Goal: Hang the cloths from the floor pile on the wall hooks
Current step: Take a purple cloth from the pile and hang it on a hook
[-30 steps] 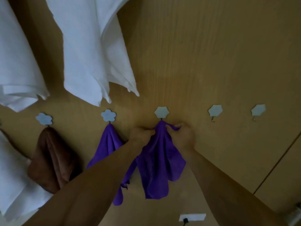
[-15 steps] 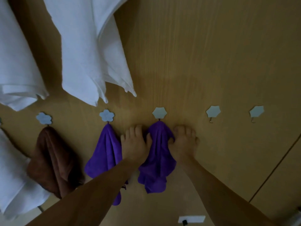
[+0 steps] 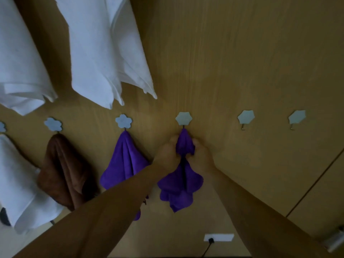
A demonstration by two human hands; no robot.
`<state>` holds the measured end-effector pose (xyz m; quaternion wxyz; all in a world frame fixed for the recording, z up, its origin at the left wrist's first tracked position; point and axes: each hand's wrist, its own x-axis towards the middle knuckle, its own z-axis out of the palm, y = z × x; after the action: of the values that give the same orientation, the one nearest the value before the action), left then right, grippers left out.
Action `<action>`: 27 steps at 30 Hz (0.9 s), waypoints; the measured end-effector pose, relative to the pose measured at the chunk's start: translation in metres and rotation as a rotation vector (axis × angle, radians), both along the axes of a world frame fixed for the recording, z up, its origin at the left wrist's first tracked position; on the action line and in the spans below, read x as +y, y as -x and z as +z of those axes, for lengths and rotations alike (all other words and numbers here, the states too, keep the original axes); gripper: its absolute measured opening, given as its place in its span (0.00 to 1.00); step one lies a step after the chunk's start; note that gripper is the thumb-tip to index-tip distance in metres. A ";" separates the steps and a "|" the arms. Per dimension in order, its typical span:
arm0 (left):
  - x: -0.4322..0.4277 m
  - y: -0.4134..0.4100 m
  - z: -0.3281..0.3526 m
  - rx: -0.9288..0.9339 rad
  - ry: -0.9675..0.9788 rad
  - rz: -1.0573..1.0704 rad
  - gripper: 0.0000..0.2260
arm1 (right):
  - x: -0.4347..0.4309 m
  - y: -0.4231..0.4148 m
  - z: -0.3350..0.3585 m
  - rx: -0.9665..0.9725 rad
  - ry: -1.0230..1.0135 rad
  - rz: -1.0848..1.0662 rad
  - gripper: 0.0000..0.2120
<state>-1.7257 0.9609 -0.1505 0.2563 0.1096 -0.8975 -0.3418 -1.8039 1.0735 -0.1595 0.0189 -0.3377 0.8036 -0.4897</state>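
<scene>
A purple cloth [image 3: 179, 185] hangs from the middle flower-shaped hook [image 3: 183, 118] on the wooden wall. My left hand [image 3: 167, 155] grips its upper part from the left, and my right hand [image 3: 201, 155] grips it from the right, both just below the hook. A second purple cloth [image 3: 124, 161] hangs from the hook [image 3: 123, 120] to the left. A brown cloth [image 3: 63, 170] hangs from the hook [image 3: 53, 124] further left. Two hooks on the right, one [image 3: 246, 117] near and one [image 3: 297, 117] far, are bare. The floor pile is out of view.
Large white towels [image 3: 104, 53] hang higher up on the left, and another white towel [image 3: 20, 183] hangs at the lower left edge. A white wall socket [image 3: 218, 237] with a plugged cable sits below the hands. A panel seam [image 3: 316, 183] runs along the right.
My fingers, spread flat on the wall beside the cloth half a second ago, have closed round its upper part. The cloth now hangs bunched under the hook.
</scene>
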 end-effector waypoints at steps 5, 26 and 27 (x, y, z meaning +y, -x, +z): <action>-0.030 -0.012 0.010 -0.338 -0.650 -0.304 0.19 | 0.023 0.011 0.000 0.030 0.023 0.040 0.06; -0.006 -0.025 -0.018 -0.232 0.039 0.177 0.27 | 0.027 -0.011 -0.017 -0.136 -0.094 -0.093 0.26; -0.007 -0.027 -0.016 -0.233 0.077 0.176 0.27 | 0.030 -0.015 -0.014 -0.127 -0.105 -0.109 0.26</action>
<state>-1.6983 0.9541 -0.1661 0.1836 0.2167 -0.9206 -0.2682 -1.7891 1.1035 -0.1734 0.0606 -0.2605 0.8424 -0.4677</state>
